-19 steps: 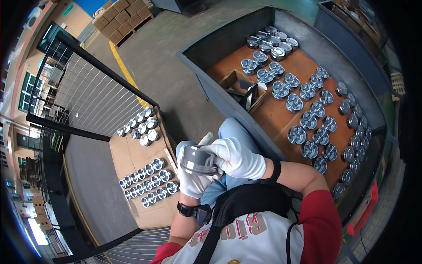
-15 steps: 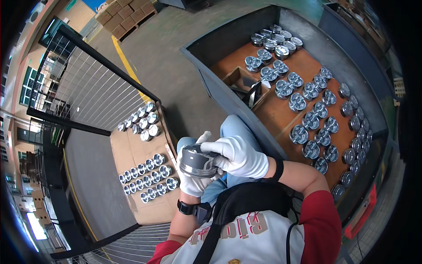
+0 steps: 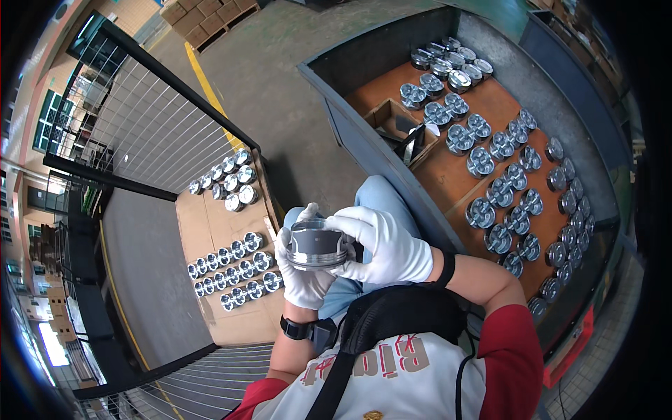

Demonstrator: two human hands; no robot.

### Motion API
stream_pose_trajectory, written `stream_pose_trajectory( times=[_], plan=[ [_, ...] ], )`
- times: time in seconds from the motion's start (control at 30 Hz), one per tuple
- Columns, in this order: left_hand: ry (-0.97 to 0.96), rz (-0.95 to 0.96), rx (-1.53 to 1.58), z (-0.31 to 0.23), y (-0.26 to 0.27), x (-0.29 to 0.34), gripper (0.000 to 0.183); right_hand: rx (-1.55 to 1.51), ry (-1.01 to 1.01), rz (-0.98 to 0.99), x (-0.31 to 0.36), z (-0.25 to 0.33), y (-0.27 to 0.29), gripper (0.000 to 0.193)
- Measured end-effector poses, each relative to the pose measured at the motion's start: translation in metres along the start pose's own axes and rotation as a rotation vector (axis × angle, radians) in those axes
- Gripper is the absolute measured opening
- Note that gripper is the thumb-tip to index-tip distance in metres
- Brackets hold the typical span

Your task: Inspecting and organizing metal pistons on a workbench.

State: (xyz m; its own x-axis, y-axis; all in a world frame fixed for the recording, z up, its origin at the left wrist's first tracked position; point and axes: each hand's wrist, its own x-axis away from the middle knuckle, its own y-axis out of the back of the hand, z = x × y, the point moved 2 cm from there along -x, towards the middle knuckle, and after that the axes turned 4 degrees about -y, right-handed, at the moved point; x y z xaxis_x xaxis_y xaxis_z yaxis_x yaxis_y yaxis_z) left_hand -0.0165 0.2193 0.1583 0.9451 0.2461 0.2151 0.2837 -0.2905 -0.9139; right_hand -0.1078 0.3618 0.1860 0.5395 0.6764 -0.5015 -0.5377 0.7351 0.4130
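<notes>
Between my two white-gloved hands, in front of my lap, is a metal piston [image 3: 316, 243] with a dark grey skirt patch and ring grooves along its lower edge. My left hand [image 3: 306, 280] cups it from the left and below, thumb up beside its far side. From the right, my right hand [image 3: 385, 245] grips it, fingers on its upper edge and thumb low by the grooves. Part of my left fingers is hidden behind the piston. Rows of shiny pistons [image 3: 238, 273] stand on the cardboard [image 3: 203, 227] to my left.
To my right is a deep grey metal bin [image 3: 378, 143] with many pistons [image 3: 479, 212] on its brown lining. A small open cardboard box [image 3: 392, 115] with dark items sits inside it. A wire-mesh cage [image 3: 175, 87] borders the left cardboard. Stacked cartons [image 3: 203, 17] stand far off.
The piston has turned in my hands, so its dark skirt patch now faces me more squarely. My right fingers have spread and shifted along its upper edge. The view has shifted slightly.
</notes>
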Motion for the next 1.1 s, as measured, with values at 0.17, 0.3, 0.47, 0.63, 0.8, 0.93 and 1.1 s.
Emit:
stream_pose_trajectory(
  times=[0.17,0.3,0.47,0.63,0.8,0.93,1.1],
  plan=[
    [-0.022,0.003,0.049,0.002,-0.004,-0.001,0.067,-0.036,-0.010,-0.047,0.000,-0.001,-0.002,0.059],
    [-0.103,-0.051,0.017,0.002,-0.001,-0.001,0.070,-0.039,-0.030,-0.025,-0.001,-0.002,-0.002,0.059],
    [-0.084,-0.037,0.046,0.001,-0.002,-0.001,0.070,0.006,-0.008,-0.023,-0.001,-0.003,-0.003,0.059],
    [-0.008,-0.017,0.020,0.001,0.002,0.000,0.071,0.019,0.012,-0.038,0.002,-0.002,-0.004,0.060],
    [-0.049,-0.037,-0.089,0.000,-0.001,0.001,0.073,0.016,-0.014,-0.010,0.001,-0.004,-0.003,0.064],
    [-0.190,-0.132,-0.294,-0.002,-0.004,0.005,0.073,0.054,-0.055,-0.019,-0.001,0.001,-0.001,0.070],
    [-0.452,-0.119,-0.787,-0.001,0.001,0.008,0.069,0.111,0.052,-0.154,-0.003,0.010,0.001,0.073]
  ],
)
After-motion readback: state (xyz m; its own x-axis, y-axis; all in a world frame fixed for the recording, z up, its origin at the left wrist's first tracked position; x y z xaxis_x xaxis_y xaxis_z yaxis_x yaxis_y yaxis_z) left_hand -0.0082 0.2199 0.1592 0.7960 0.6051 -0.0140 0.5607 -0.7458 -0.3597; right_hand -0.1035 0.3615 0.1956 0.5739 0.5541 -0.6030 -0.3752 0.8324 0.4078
